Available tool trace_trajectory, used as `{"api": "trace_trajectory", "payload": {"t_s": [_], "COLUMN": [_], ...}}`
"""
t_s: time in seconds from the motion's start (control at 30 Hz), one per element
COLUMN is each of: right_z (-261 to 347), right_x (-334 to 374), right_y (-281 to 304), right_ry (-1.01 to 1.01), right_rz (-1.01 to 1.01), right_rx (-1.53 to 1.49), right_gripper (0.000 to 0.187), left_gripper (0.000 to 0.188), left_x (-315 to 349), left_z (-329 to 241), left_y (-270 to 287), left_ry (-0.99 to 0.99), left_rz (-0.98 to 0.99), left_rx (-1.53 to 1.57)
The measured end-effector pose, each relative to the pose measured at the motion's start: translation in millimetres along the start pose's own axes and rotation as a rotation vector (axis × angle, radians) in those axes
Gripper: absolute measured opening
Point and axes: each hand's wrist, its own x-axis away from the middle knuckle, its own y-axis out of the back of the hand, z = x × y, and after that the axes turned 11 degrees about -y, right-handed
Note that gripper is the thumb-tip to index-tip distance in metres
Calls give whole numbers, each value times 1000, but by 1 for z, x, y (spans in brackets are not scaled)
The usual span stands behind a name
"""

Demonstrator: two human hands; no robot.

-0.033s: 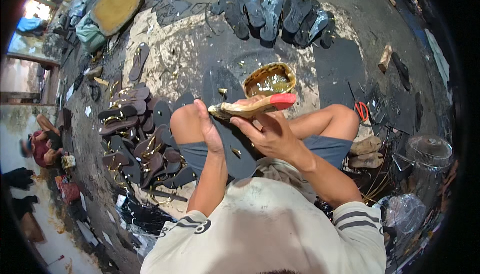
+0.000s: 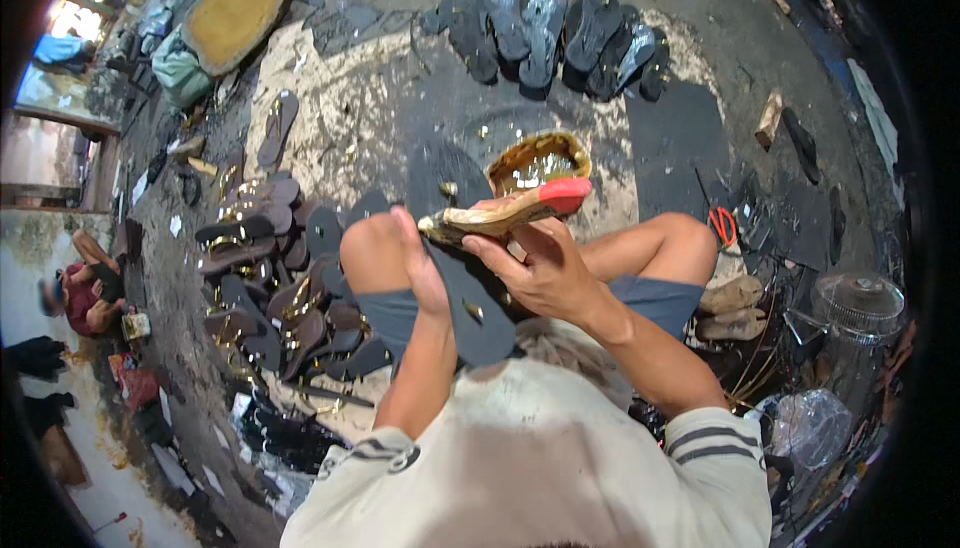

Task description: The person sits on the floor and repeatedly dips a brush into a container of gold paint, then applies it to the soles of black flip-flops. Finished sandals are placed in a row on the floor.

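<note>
My left hand [image 2: 425, 278] grips a long dark sandal sole [image 2: 475, 288] by its left edge, tilted over my lap. Small gold-coloured pieces show on the sole's face. In my right hand [image 2: 545, 273] is a curved, glue-crusted brush-like tool [image 2: 500, 216] with a red end. The tool's dark, narrow left tip lies over the sole, near my left fingers; whether it touches, I cannot tell. Just beyond the red end stands a crusted container [image 2: 584, 151] of shiny amber liquid.
Dark sandals [image 2: 265, 233] with gold straps are heaped at left. Several shiny soles [image 2: 543, 33] lie in a row at the far side. Orange-handled scissors [image 2: 722, 228] and a round fan-like cage [image 2: 858, 305] are at right. A person [image 2: 88, 293] sits at far left.
The sole's near end has swung slightly right and toward me. The tool's red end has risen a little in the picture. Both hands keep their holds.
</note>
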Motion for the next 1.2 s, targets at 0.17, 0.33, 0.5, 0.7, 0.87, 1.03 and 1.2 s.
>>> {"api": "trace_trajectory", "payload": {"t_s": [0.17, 0.33, 0.5, 0.7, 0.87, 1.03, 1.2], "right_z": [-18, -34, -21, -119, -237, -211, -181], "right_x": [-36, -16, -5, -54, -24, -45, -19], "right_y": [-5, 12, -4, 23, 21, 36, 117], "right_ry": [-84, 19, -314, -363, -488, -407, -438], "right_rz": [-143, -18, -1, 125, 334, 117, 130], "right_rx": [-106, 336, -196, 257, 712, 578, 639], "right_gripper": [27, 34, 32, 25, 28, 28, 33], "left_gripper": [75, 83, 72, 85, 94, 98, 91], "left_x": [10, 19, -2, 37, 89, 126, 98], "left_z": [15, 16, 10, 10, 5, 6, 12], "left_y": [-14, 0, -8, 1, 18, -17, 33], "left_ry": [-118, -78, -104, 12, -10, 54, 38], "left_rz": [-235, -293, -179, -159, -430, -442, -457], "left_rx": [-90, -247, -83, -163, -9, -150, -132]}}
